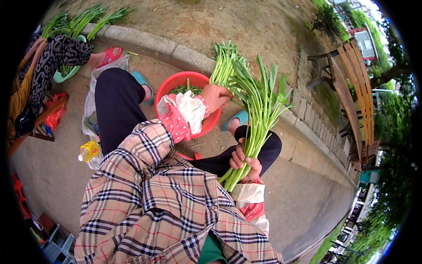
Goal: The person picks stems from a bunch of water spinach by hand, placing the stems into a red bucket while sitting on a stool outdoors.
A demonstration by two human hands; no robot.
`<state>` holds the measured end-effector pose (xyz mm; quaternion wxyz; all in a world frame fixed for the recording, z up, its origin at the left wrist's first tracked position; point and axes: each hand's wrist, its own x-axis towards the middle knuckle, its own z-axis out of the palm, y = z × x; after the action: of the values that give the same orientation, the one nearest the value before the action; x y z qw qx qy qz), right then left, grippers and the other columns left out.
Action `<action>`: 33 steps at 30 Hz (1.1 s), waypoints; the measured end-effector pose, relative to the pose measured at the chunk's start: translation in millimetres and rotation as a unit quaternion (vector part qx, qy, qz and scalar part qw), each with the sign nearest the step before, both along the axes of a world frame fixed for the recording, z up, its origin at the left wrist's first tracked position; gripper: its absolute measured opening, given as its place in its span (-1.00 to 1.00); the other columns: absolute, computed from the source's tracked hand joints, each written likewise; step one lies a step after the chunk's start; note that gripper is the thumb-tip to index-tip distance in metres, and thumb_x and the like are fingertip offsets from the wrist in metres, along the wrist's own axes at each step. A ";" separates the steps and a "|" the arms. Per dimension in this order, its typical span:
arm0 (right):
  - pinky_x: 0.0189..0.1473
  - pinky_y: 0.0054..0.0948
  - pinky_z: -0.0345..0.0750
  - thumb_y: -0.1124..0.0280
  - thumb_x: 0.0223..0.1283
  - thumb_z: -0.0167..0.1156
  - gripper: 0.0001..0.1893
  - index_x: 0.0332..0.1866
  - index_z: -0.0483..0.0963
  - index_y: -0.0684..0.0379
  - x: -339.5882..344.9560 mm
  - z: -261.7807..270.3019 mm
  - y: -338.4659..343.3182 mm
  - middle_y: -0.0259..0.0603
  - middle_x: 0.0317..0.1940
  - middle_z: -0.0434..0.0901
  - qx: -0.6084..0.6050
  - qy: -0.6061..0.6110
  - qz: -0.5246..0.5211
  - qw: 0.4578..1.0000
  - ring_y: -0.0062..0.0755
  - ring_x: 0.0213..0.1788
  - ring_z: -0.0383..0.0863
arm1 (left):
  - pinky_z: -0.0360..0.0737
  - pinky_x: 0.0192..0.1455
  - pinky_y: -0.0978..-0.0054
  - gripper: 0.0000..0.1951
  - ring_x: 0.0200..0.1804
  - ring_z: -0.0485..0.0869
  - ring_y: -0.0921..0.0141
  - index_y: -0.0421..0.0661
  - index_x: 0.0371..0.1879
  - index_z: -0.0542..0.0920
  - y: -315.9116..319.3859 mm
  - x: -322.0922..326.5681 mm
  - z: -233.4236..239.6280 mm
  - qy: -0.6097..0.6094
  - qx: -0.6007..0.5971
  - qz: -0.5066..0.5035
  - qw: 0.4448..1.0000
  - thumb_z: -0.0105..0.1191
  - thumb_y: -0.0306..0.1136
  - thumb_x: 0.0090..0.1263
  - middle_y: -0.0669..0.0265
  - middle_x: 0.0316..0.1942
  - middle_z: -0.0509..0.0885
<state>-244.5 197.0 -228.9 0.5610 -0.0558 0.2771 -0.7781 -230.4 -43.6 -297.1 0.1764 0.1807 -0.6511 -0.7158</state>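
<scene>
My right hand (245, 161) is closed around the lower stems of a bunch of leafy green vegetable (258, 118), which looks like water spinach. The bunch tilts up and away, its leafy tips beyond my right knee. Over the rim of a red plastic basket (179, 76) reaches my left hand (216, 97), fingers curled together. Its fingertips meet leaves at the bunch's left edge; whether they pinch one is unclear. Inside the basket lie green leaf scraps (185, 89), partly covered by my sleeve. Another bunch of greens (224, 66) rests by the kerb, just past my left hand.
A stone kerb (145, 39) crosses beyond the basket. At left sit another person's patterned trousers (57, 54), a green basin (61, 77) and more greens (102, 23). A yellow-labelled bottle (90, 152) stands by my left thigh. There is a wooden bench (349, 89) at right.
</scene>
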 end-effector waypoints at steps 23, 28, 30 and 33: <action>-0.45 -0.48 0.37 0.50 -0.13 0.12 -0.43 0.12 0.24 0.35 2.5 7.5 -7.8 -0.23 -0.48 0.34 0.093 0.093 -0.001 0.991 -0.47 -0.53 0.37 | 0.54 -0.03 0.42 -0.38 -0.08 0.59 0.33 -0.13 0.20 0.40 4.4 40.0 -33.3 -0.176 -0.196 -0.102 0.959 0.26 -0.44 0.07 0.11 -0.07 0.60; -0.45 -0.47 0.42 0.51 -0.13 0.11 -0.53 0.00 0.30 0.36 -0.7 14.3 -16.2 -0.22 -0.50 0.39 0.139 0.160 0.010 0.977 -0.46 -0.54 0.41 | 0.51 0.06 0.40 -0.34 -0.02 0.57 0.35 -0.15 0.25 0.35 2.7 48.3 0.3 -0.200 -0.161 -0.321 0.912 0.27 -0.27 0.13 0.07 -0.02 0.59; -0.46 -0.47 0.45 0.52 -0.13 0.10 -0.59 -0.06 0.33 0.37 -0.7 17.6 -21.1 -0.21 -0.52 0.43 0.155 0.185 0.011 0.970 -0.44 -0.55 0.44 | 0.48 0.10 0.40 -0.35 0.01 0.56 0.36 -0.16 0.24 0.36 2.9 54.9 8.2 -0.128 -0.074 -0.334 0.931 0.26 -0.22 0.15 0.09 -0.03 0.59; -0.46 -0.51 0.45 0.52 -0.12 0.10 -0.60 -0.07 0.34 0.37 -2.2 11.2 -26.0 -0.21 -0.49 0.44 0.166 0.202 0.028 0.965 -0.47 -0.54 0.47 | 0.41 0.15 0.43 -0.29 0.06 0.52 0.36 -0.13 0.26 0.32 4.9 64.4 11.1 -0.052 0.031 -0.370 0.927 0.25 -0.07 0.17 0.14 0.03 0.54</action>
<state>-246.7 170.9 -217.7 0.5166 -0.1253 0.5084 -0.6775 -166.0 -38.7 -286.1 -0.1411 -0.0309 -0.6577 -0.7393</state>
